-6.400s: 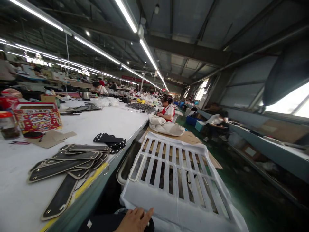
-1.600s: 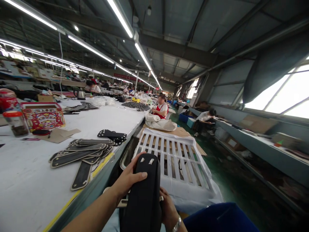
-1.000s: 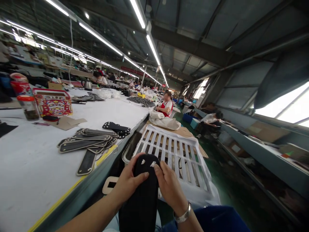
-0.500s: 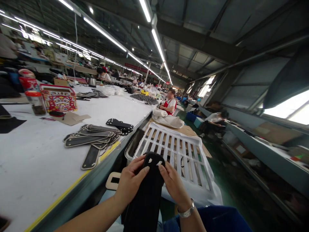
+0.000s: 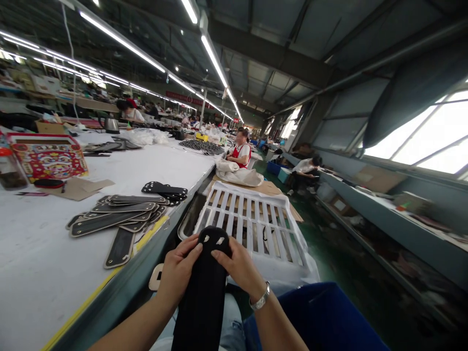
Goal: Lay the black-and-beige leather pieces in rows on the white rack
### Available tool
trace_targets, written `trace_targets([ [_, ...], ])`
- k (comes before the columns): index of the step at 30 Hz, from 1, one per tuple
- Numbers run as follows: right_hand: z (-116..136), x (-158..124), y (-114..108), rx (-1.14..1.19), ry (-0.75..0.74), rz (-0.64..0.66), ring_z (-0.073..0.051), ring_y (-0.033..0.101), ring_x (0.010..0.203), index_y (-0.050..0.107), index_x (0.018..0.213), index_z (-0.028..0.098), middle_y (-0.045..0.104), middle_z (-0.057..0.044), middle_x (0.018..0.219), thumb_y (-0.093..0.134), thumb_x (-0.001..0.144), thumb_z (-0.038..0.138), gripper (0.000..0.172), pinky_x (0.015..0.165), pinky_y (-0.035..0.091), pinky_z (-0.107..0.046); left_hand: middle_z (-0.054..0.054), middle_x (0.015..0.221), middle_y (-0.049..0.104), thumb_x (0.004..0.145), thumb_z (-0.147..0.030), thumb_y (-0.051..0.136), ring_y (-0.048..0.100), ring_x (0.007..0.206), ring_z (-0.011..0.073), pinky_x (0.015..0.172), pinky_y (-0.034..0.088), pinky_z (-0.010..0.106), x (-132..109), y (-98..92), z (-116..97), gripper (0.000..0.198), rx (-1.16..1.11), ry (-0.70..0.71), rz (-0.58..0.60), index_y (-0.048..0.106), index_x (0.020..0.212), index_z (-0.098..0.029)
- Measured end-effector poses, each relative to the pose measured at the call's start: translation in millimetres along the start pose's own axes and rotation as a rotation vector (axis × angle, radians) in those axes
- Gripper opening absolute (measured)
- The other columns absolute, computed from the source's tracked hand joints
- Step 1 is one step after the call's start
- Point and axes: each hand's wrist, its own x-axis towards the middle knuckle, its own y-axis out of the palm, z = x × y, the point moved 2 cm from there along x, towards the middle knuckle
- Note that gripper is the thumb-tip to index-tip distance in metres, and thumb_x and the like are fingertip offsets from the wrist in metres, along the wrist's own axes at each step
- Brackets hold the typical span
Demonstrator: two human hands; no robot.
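A long black padded strap (image 5: 201,297) with a rounded end lies lengthwise between my hands, over my lap. Two small pale patches show near its far end. My left hand (image 5: 178,267) grips the left edge, thumb on top and fingers beneath. On the right edge my right hand (image 5: 239,263) pinches the strap the same way, a silver bracelet on its wrist. Beyond my hands stands a white slatted plastic crate (image 5: 252,207). A pale piece with a slot (image 5: 155,277) sits left of my left hand, partly hidden by it.
On the white table (image 5: 40,273) to the left lies a pile of black strips with pale edging and eyelets (image 5: 117,212). Behind them are black studded pieces (image 5: 166,190) and a red patterned box (image 5: 51,158). A blue bin (image 5: 321,317) stands at my right; a person in red (image 5: 241,153) sits ahead.
The view has swung to the right, so the table, crate and hands sit further left in the picture. Both hands keep their hold on the strap, with little change in grip.
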Motion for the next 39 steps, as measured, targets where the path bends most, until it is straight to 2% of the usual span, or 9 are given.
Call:
trace_targets([
  [4, -5.5, 0.3, 4.4, 0.043, 0.037, -0.02, -0.015, 0.054, 0.08, 0.055, 0.099, 0.017, 0.06, -0.002, 0.09, 0.06, 0.078, 0.039, 0.031, 0.071, 0.043, -0.026, 0.006, 0.114, 0.061, 0.077, -0.039, 0.058, 0.054, 0.108, 0.0226, 0.099, 0.038, 0.036, -0.3, -4.3, 1.7, 0.03, 0.114, 0.068, 0.001, 0.068, 0.096, -0.018],
  [10, -11.1, -3.0, 4.8, -0.106, 0.033, -0.059, -0.011, 0.044, 0.064, 0.05, 0.08, 0.017, 0.05, 0.002, 0.071, 0.057, 0.079, 0.045, 0.029, 0.055, 0.036, -0.022, 0.007, 0.095, 0.054, 0.076, -0.047, 0.056, 0.053, 0.088, 0.0208, 0.079, 0.044, 0.036, 4.7, -17.3, -7.0, 0.032, 0.689, 0.397, 0.035, 0.057, 0.087, -0.017],
  [14, -3.0, -2.7, 3.6, -0.115, -0.013, 0.016, -0.011, 0.045, 0.065, 0.048, 0.078, 0.018, 0.049, 0.002, 0.07, 0.049, 0.085, 0.043, 0.026, 0.056, 0.035, -0.023, -0.001, 0.066, 0.047, 0.081, -0.05, 0.046, 0.048, 0.064, 0.015, 0.06, 0.037, 0.028, 15.4, -20.9, -20.7, 0.034, 0.854, 0.364, 0.191, 0.044, 0.068, -0.019],
  [18, 1.1, -0.4, 3.7, -0.055, 0.005, 0.056, -0.013, 0.051, 0.071, 0.053, 0.087, 0.018, 0.056, -0.001, 0.078, 0.048, 0.086, 0.043, 0.025, 0.059, 0.039, -0.023, -0.004, 0.059, 0.041, 0.085, -0.046, 0.041, 0.042, 0.058, 0.0118, 0.055, 0.031, 0.024, 23.2, -19.4, -25.4, 0.036, 0.761, 0.305, 0.287, 0.037, 0.061, -0.019],
  [27, -2.9, -10.5, 6.5, 0.178, 0.048, 0.034, -0.013, 0.051, 0.065, 0.056, 0.099, 0.018, 0.056, -0.001, 0.074, 0.048, 0.085, 0.046, 0.032, 0.054, 0.041, -0.024, -0.004, 0.059, 0.04, 0.088, -0.042, 0.037, 0.042, 0.058, 0.0107, 0.057, 0.032, 0.023, 19.7, -11.7, -17.1, 0.036, 0.634, 0.326, 0.291, 0.04, 0.061, -0.018],
  [31, 1.0, -14.8, 6.5, 0.145, 0.01, -0.02, -0.013, 0.049, 0.068, 0.055, 0.095, 0.017, 0.054, -0.001, 0.076, 0.046, 0.086, 0.044, 0.029, 0.056, 0.039, -0.023, -0.003, 0.061, 0.042, 0.088, -0.042, 0.038, 0.044, 0.059, 0.0109, 0.058, 0.036, 0.023, 15.0, -13.6, -16.7, 0.035, 0.594, 0.329, 0.211, 0.04, 0.061, -0.018],
  [35, 0.9, -14.0, 5.2, -0.029, -0.022, -0.083, -0.01, 0.04, 0.062, 0.046, 0.074, 0.018, 0.046, 0.002, 0.067, 0.046, 0.087, 0.039, 0.025, 0.055, 0.033, -0.022, 0.002, 0.084, 0.061, 0.079, -0.046, 0.053, 0.059, 0.075, 0.016, 0.065, 0.048, 0.025, -3.9, -13.6, -0.8, 0.029, 0.327, 0.109, 0.214, 0.054, 0.089, -0.019],
  [37, -0.2, -12.3, 8.4, -0.108, -0.051, -0.078, -0.009, 0.036, 0.059, 0.039, 0.067, 0.018, 0.04, 0.004, 0.063, 0.048, 0.086, 0.036, 0.027, 0.054, 0.029, -0.022, 0.005, 0.104, 0.063, 0.072, -0.049, 0.061, 0.062, 0.089, 0.0213, 0.074, 0.052, 0.029, -16.2, -15.6, 12.3, 0.049, 0.149, -0.038, 0.198, 0.051, 0.111, -0.021],
  [39, -1.4, -10.2, 17.1, -0.085, -0.096, -0.027, -0.009, 0.035, 0.059, 0.037, 0.068, 0.019, 0.039, 0.005, 0.063, 0.05, 0.084, 0.034, 0.026, 0.055, 0.029, -0.022, 0.005, 0.116, 0.061, 0.067, -0.052, 0.064, 0.058, 0.105, 0.0254, 0.085, 0.051, 0.033, -26.5, -23.2, 24.6, 0.063, 0.039, -0.137, 0.086, 0.049, 0.12, -0.022],
])
